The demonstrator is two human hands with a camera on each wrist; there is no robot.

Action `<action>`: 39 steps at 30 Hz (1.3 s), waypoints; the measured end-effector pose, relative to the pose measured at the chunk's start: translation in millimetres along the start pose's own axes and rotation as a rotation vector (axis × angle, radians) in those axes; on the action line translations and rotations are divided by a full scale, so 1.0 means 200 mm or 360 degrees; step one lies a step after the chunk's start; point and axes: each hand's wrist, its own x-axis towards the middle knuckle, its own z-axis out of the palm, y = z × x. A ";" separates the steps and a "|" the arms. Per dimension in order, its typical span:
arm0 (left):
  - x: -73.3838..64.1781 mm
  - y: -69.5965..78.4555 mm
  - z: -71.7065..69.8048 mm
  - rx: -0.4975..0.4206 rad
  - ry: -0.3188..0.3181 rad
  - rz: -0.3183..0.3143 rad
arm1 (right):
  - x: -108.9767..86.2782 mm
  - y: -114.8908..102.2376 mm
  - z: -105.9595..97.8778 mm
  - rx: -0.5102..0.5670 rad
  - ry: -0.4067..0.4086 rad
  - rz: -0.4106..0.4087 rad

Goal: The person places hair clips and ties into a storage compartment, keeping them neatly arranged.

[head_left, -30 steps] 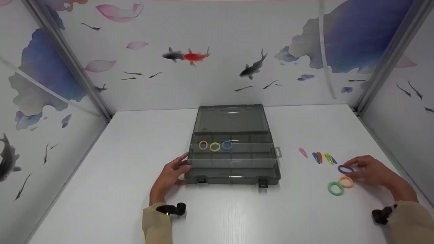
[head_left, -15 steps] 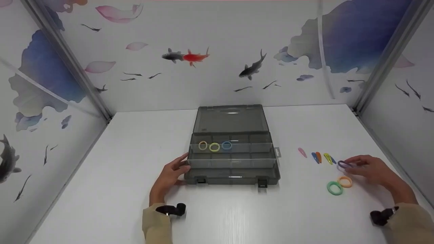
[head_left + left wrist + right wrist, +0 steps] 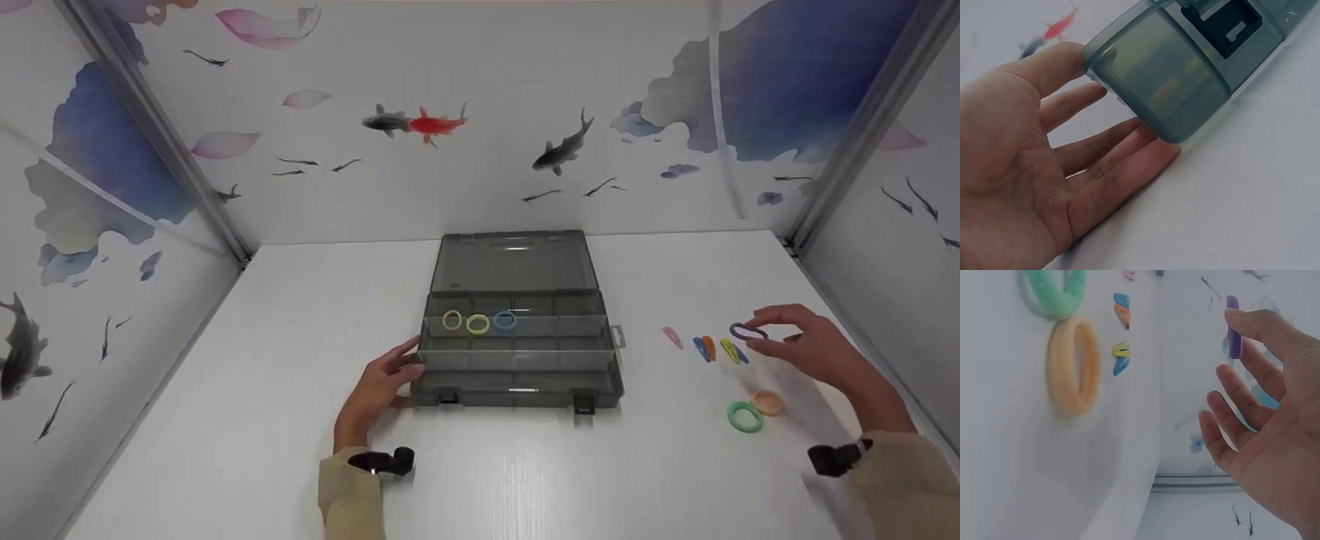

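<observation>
My left hand [image 3: 379, 394] steadies the left side of an open grey compartment box [image 3: 491, 398], its fingers extended and touching the side wall and lower edge. Between thumb and index finger, my right hand [image 3: 814, 345] pinches a purple hair tie [image 3: 1234, 332], held up off the table near the hair clips; its other fingers are spread. Below it on the table lie a peach hair tie [image 3: 1063, 371] and a green hair tie [image 3: 1053, 305], side by side. Three more hair ties, peach, yellow [image 3: 478, 333] and blue, appear in the box's back row.
Right of the box lie several small hair clips: a pink clip [image 3: 673, 337], a blue clip [image 3: 700, 349] beside an orange one, and a yellow clip [image 3: 727, 349] beside another blue one. The raised lid [image 3: 515, 268] leans back toward the printed wall [image 3: 480, 195].
My right hand has lifted the purple hair tie from beside the peach one and moved it up and slightly left. The left hand stays on the box.
</observation>
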 end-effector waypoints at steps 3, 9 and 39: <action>0.00 0.00 0.00 -0.0001 -0.0003 0.0015 | 0.02 -0.07 -0.02 -0.0010 0.0022 -0.0065; 0.00 0.01 0.01 0.0023 0.0000 0.0020 | 0.08 -0.20 -0.03 0.0003 0.0048 -0.0192; 0.02 0.01 0.00 0.0013 -0.0009 0.0006 | 0.44 -0.84 0.25 0.0140 -0.0125 -0.0398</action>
